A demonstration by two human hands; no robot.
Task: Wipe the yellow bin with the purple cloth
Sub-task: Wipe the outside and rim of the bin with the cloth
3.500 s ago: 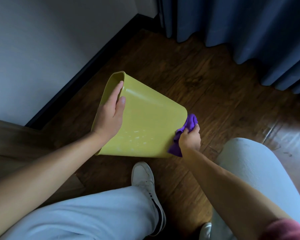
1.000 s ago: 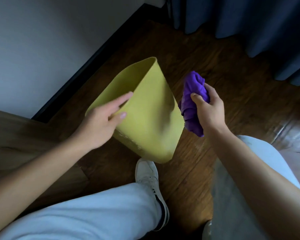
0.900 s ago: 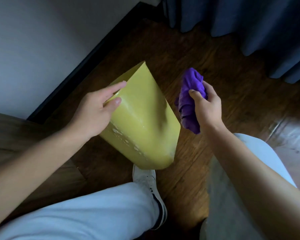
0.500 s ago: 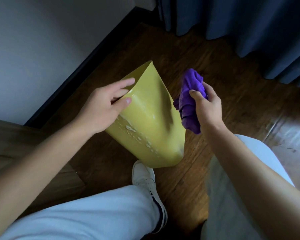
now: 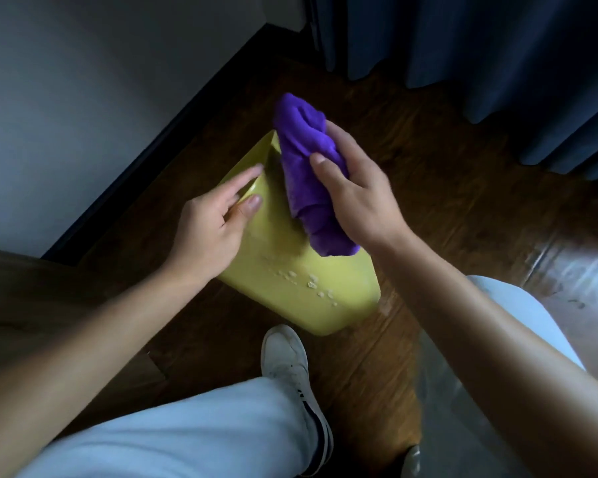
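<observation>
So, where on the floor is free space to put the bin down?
Bare wooden floor lies to the right of the yellow bin, between it and the blue curtain. A narrower strip runs along the dark baseboard. Near the white shoe and the knees it is crowded.

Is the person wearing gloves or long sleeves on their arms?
No gloves. The left hand and right hand are bare, with short plain fingernails and no rings or watch showing. Both forearms are bare too; no sleeve shows in this picture.
</observation>
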